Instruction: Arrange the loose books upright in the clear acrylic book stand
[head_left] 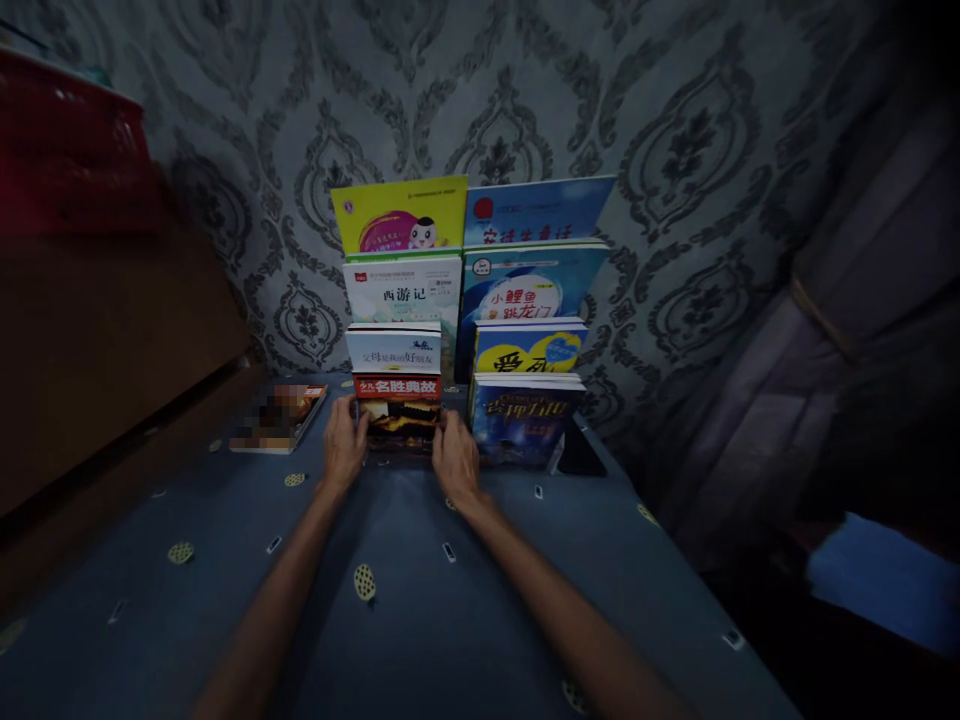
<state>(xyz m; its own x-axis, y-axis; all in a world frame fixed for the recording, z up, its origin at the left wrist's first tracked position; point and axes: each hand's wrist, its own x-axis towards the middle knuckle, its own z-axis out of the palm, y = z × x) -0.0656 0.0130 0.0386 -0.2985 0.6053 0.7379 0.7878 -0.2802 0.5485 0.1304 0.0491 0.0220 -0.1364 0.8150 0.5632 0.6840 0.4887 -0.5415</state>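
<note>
Both my hands grip a small upright book (399,415) with a red title band and a dark golden picture. My left hand (346,440) is on its left edge and my right hand (456,455) on its right edge, fingers partly hidden behind it. Behind it, rising in steps, stand a pale blue book (395,349), a white-green book (401,290) and a yellow book (401,215). To the right a second stepped row holds a dark blue book (525,425) in front, a yellow-and-blue book (529,348), a teal book (532,285) and a blue book (540,210).
A book (277,418) lies flat on the dark patterned tablecloth (405,600) at left. A black flat object (581,450) is beside the right row. Patterned wallpaper (502,100) rises behind. A brown panel (112,350) bounds the left, a tied curtain (795,300) the right.
</note>
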